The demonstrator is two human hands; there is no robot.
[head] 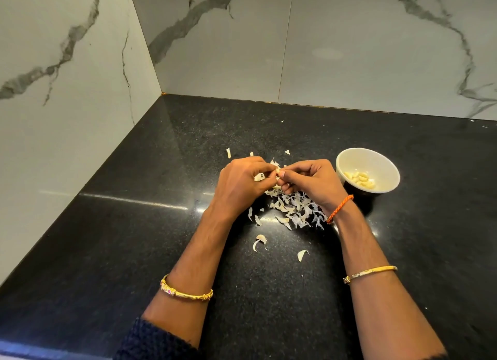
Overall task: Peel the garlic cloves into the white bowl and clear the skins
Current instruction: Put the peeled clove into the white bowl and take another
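Both hands, left hand (243,183) and right hand (312,180), pinch one garlic clove (277,171) between their fingertips above the skins (294,211). The white bowl (387,160) with peeled cloves (359,179) sits just right. Best to tear papery skin from the tip, gently.

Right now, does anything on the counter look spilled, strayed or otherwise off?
Only the expected mess: garlic skins lie piled under the hands, with strays near the back wall and toward the near edge. The white bowl stands upright, holding peeled cloves. Nothing looks damaged.
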